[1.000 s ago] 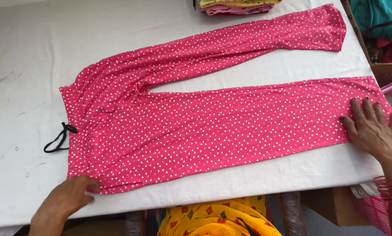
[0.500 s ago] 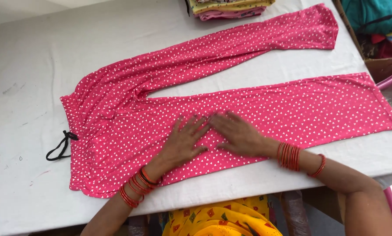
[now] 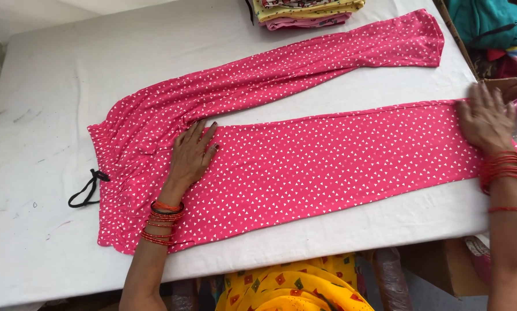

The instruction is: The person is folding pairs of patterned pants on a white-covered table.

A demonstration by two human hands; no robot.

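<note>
Lying flat, pink dotted trousers under left hand; right hand

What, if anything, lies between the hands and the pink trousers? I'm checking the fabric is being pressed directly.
Nothing visible does. The left hand rests flat on the pink trousers near the crotch, and the right hand lies flat on the hem of the near leg. Only bangles circle the wrists.

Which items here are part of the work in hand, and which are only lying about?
In hand:
- pink dotted trousers, spread flat on the white table
- left hand, flat near the crotch
- right hand, flat on the near leg's hem
- black drawstring at the waistband

Lying about:
- stack of folded clothes
- cardboard box of garments
</note>
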